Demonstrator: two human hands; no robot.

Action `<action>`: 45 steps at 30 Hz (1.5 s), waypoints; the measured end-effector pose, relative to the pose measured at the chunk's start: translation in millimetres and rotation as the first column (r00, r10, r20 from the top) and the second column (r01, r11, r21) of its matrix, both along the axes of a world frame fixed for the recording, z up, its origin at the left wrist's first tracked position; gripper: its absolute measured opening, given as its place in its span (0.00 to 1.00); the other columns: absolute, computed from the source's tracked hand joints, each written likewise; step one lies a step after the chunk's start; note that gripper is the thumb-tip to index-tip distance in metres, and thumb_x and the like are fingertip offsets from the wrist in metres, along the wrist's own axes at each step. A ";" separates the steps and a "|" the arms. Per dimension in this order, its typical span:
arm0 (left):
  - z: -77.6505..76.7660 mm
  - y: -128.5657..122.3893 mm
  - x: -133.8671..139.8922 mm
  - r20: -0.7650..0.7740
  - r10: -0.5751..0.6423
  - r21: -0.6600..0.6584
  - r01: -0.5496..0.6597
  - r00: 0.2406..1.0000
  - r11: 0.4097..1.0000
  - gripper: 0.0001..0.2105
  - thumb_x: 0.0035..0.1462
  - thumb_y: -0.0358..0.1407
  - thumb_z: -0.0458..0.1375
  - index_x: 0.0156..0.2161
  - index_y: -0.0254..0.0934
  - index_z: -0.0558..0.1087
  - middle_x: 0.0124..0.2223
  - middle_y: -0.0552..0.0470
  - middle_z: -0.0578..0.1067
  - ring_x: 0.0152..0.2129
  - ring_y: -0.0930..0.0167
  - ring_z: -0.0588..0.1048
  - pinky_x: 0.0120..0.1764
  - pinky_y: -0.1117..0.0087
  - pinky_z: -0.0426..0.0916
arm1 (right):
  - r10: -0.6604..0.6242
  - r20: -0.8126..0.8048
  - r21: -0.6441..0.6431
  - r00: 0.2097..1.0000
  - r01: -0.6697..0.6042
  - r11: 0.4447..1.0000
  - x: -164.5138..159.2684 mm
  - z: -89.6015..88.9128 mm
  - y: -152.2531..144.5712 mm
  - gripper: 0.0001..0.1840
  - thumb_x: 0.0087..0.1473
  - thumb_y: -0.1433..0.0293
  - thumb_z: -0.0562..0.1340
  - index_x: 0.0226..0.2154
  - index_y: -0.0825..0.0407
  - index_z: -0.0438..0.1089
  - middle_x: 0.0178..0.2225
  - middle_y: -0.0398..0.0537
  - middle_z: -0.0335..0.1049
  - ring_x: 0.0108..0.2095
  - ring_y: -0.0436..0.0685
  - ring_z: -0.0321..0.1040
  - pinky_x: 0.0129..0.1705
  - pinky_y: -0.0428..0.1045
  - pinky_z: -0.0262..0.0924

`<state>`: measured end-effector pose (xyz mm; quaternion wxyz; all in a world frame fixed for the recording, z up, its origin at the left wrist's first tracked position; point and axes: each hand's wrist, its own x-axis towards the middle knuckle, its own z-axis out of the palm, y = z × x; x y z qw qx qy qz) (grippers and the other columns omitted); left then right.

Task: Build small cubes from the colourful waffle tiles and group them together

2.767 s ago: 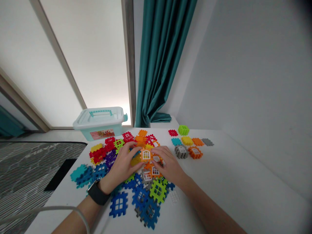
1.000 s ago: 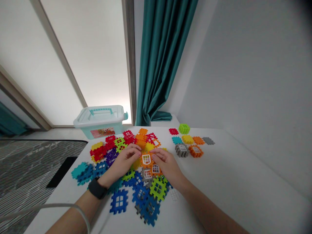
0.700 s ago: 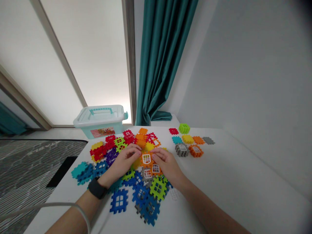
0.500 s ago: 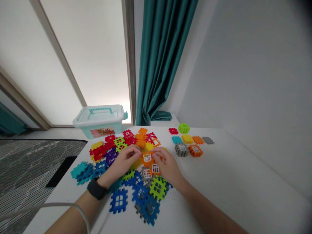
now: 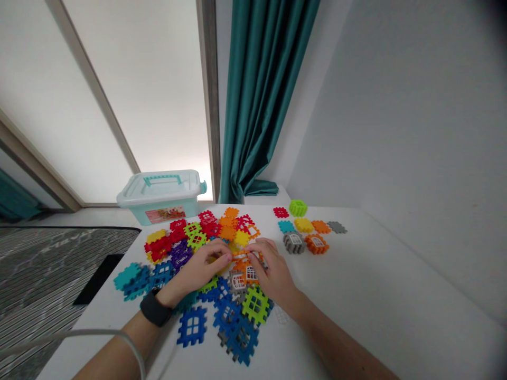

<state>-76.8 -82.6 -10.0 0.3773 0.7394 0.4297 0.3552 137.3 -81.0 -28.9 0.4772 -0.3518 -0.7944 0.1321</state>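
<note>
Between both hands an orange interlocking tile with a white window insert (image 5: 240, 255) is held, tilted so that it shows nearly edge-on. My left hand (image 5: 209, 264), a dark watch on its wrist, pinches the tile's left side. On its right side are the closed fingers of my right hand (image 5: 273, 270). Just below lie another orange window tile (image 5: 251, 273) and a grey window tile (image 5: 237, 282). A lime green tile (image 5: 256, 305) and several blue tiles (image 5: 243, 340) spread nearer to me. Yellow tiles (image 5: 241, 238) lie behind the hands.
Red tiles (image 5: 160, 246), purple tiles (image 5: 181, 254) and a turquoise tile (image 5: 127, 276) lie to the left. At the right are stacks of tiles, among them a grey stack (image 5: 294, 243) and an orange stack (image 5: 317, 244). A lidded storage box (image 5: 166, 195) stands behind. A pale cable (image 5: 114, 332) crosses the lower left.
The held orange tile has tipped from facing me to nearly edge-on. Both hands have shifted only slightly, and the loose tiles lie as before.
</note>
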 end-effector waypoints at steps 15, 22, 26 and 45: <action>-9.5 -1.7 -1.7 -0.119 0.172 0.379 -0.115 0.978 0.918 0.15 0.56 0.35 0.63 0.49 0.40 0.68 0.53 0.44 0.68 0.53 0.60 0.68 0.57 0.55 0.65 | 0.104 0.196 -0.045 0.975 -0.097 0.994 16.7 4.8 13.4 0.19 0.60 0.69 0.62 0.53 0.48 0.65 0.56 0.55 0.68 0.58 0.63 0.65 0.60 0.63 0.60; -13.7 0.7 -6.6 -0.200 0.226 0.526 -0.090 0.953 0.846 0.19 0.58 0.38 0.64 0.54 0.42 0.68 0.54 0.43 0.68 0.52 0.58 0.69 0.53 0.54 0.68 | 0.104 0.182 0.013 0.978 -0.108 0.994 20.1 0.5 20.1 0.15 0.60 0.71 0.62 0.50 0.47 0.66 0.51 0.54 0.73 0.53 0.62 0.69 0.56 0.62 0.64; -14.8 1.7 -7.9 -0.216 0.235 0.554 -0.080 0.948 0.829 0.19 0.59 0.39 0.63 0.54 0.42 0.68 0.53 0.42 0.69 0.51 0.58 0.70 0.51 0.54 0.68 | 0.087 0.188 0.036 0.978 -0.095 0.995 18.4 1.0 18.2 0.14 0.60 0.71 0.62 0.50 0.47 0.67 0.53 0.54 0.71 0.54 0.62 0.68 0.56 0.62 0.64; -20.1 -1.2 -1.5 -0.245 0.305 0.568 -0.119 0.920 0.814 0.20 0.58 0.41 0.64 0.54 0.42 0.70 0.51 0.44 0.72 0.48 0.58 0.71 0.52 0.55 0.66 | -0.026 0.262 0.151 0.965 -0.014 0.988 13.4 -0.1 11.9 0.17 0.59 0.71 0.63 0.52 0.47 0.69 0.52 0.55 0.71 0.52 0.64 0.68 0.55 0.63 0.64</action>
